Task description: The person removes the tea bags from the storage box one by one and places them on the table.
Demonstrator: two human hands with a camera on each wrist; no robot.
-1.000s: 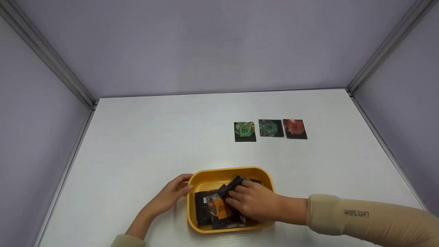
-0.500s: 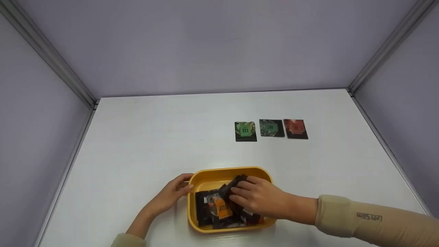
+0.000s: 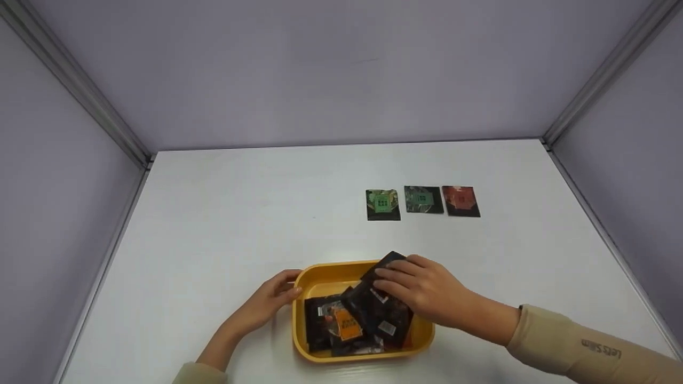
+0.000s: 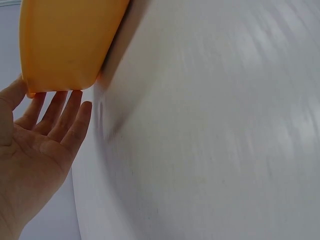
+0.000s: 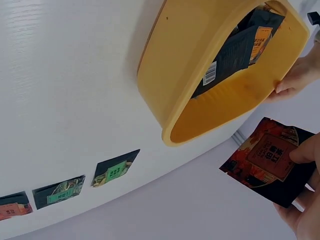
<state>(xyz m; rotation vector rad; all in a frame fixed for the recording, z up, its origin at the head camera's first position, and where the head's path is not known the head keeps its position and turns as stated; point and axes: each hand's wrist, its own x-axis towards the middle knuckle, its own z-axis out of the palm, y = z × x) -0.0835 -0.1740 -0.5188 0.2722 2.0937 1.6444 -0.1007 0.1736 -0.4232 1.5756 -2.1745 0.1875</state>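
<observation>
My right hand [image 3: 435, 293] pinches a flat black tea-bag-like sachet [image 5: 272, 157] over the right part of the yellow plastic bin [image 3: 323, 285]. In the right wrist view the sachet shows a red printed label, with the thumb on its front and fingers behind. At the bin's left end, my left hand [image 3: 264, 304] holds the rim, thumb at the lip and fingertips against the outer wall. Several more black sachets lie piled inside; one bears an orange label [image 3: 348, 324], another shows a white barcode sticker [image 3: 387, 327].
Three sachets lie in a row farther back on the white table [image 3: 229, 224]: a bright green one [image 3: 382, 204], a dark green one [image 3: 423, 199] and a red one [image 3: 461, 200]. A pale wall [image 3: 331, 80] rises behind the table's far edge.
My right hand has drawn a sachet up from the pile, moving right and toward the back, uncovering the sachets beneath. The left hand stays at the bin's end.
</observation>
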